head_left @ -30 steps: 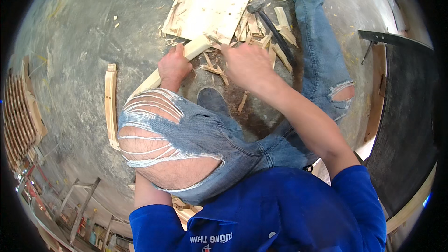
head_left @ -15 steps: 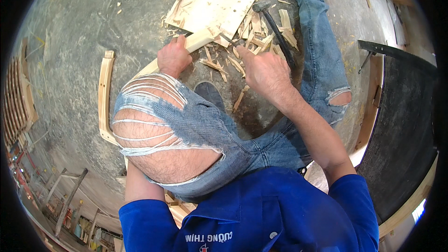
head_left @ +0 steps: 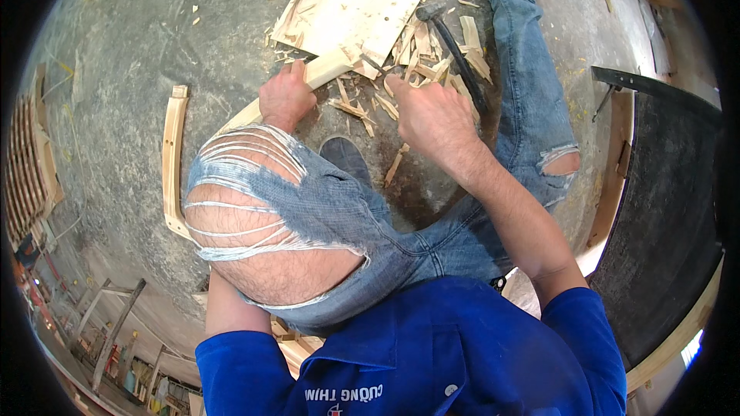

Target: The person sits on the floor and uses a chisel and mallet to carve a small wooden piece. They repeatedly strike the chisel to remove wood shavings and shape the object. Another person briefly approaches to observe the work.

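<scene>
My left hand (head_left: 287, 96) is closed around a pale wooden bar (head_left: 330, 67) that slants up from beside my bent left knee. The bar's far end lies over the near edge of a square wooden board (head_left: 347, 11). In my closed right hand (head_left: 435, 115) is a chisel (head_left: 372, 63), its handle mostly hidden by the fingers. The dark blade reaches left to the bar's end; whether it touches the wood I cannot tell. A hammer (head_left: 456, 50) with a black handle lies just beyond my right hand, on the wood chips.
Split wood chips (head_left: 416, 50) litter the concrete floor around the board. Another shaped wooden bar (head_left: 174, 158) lies to the left. My right leg (head_left: 528, 77) stretches out along the right side, near a large black panel (head_left: 655, 208). Slatted wood (head_left: 31, 154) stands far left.
My right hand has shifted slightly left and away from me with the chisel. My left hand and the wooden bar have stayed nearly in place.
</scene>
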Action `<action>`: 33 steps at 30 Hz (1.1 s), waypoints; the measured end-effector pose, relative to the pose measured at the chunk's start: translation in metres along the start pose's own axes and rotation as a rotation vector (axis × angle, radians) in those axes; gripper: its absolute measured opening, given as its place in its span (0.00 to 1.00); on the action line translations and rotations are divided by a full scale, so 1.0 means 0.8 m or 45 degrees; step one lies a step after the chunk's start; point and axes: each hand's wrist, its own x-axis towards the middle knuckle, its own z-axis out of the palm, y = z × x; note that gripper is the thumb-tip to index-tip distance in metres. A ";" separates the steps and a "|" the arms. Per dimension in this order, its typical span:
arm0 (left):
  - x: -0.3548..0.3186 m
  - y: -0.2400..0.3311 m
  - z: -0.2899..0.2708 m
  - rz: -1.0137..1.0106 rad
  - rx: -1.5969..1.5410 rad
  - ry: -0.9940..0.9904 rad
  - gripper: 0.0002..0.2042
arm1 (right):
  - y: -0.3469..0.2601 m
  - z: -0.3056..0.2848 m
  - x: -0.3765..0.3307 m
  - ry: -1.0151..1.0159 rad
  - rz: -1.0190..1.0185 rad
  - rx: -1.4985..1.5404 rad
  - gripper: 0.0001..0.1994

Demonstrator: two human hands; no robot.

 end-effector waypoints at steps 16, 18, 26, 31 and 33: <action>-0.001 -0.004 0.001 -0.001 -0.035 0.026 0.19 | 0.008 -0.008 -0.005 0.074 0.025 0.063 0.21; -0.004 0.000 0.001 0.019 -0.033 0.021 0.19 | 0.010 -0.006 -0.003 0.081 0.010 0.055 0.22; -0.002 0.002 0.001 0.023 -0.042 0.020 0.20 | 0.013 0.013 0.001 0.065 0.020 0.031 0.23; -0.003 -0.003 0.003 0.019 -0.042 0.030 0.21 | -0.001 -0.004 0.002 0.021 0.013 0.014 0.17; -0.001 -0.006 -0.003 0.013 -0.049 0.056 0.21 | -0.007 -0.005 0.013 0.070 -0.018 0.032 0.14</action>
